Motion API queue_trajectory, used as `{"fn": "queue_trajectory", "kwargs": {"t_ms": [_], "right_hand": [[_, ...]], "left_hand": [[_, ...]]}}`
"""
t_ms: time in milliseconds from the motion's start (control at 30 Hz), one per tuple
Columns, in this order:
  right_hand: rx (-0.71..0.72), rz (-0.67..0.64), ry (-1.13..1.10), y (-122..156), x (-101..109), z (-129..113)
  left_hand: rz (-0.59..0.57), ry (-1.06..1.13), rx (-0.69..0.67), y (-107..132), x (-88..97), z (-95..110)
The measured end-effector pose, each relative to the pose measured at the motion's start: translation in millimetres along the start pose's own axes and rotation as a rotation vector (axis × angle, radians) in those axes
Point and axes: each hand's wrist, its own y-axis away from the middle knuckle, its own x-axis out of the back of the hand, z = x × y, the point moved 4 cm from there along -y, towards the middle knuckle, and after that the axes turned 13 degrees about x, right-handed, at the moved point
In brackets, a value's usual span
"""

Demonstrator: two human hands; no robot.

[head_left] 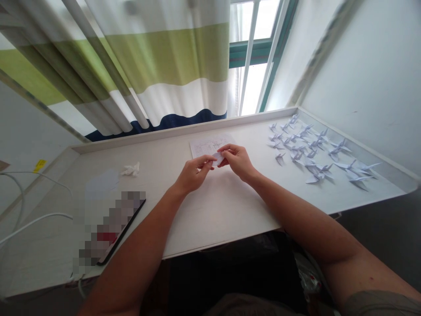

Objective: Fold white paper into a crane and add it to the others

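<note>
A small piece of white paper [217, 158] is held above the middle of the table, pinched from both sides. My left hand [196, 172] grips its left edge between thumb and fingers. On the other side, my right hand [237, 160] pinches it with thumb and forefinger. My fingers cover much of the paper, so its exact folds cannot be made out. Just behind my hands lies a printed sheet [201, 146] on the white table [210, 210]. To the right, several folded white paper cranes [312, 151] stand grouped together.
At left are a blurred-out device with a dark edge [140, 208], a crumpled white tissue [130, 170], pale paper sheets [101, 182] and white cables [36, 224]. A raised rim [158, 136] runs along the table's back, below a striped curtain [171, 61] and a window.
</note>
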Motion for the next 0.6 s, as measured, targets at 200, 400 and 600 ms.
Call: {"fn": "queue_trajectory", "kwargs": {"t_ms": [200, 400, 600], "right_hand": [[-0.048, 0.036, -0.025, 0, 2, -1], [-0.07, -0.022, -0.024, 0, 1, 0], [-0.112, -0.119, -0.006, 1, 1, 3]], "left_hand": [[0.056, -0.1, -0.137, 0, 3.0, 2], [0.104, -0.132, -0.183, -1, 7.1, -2], [0.164, -0.115, -0.205, 0, 10.1, -1]]}}
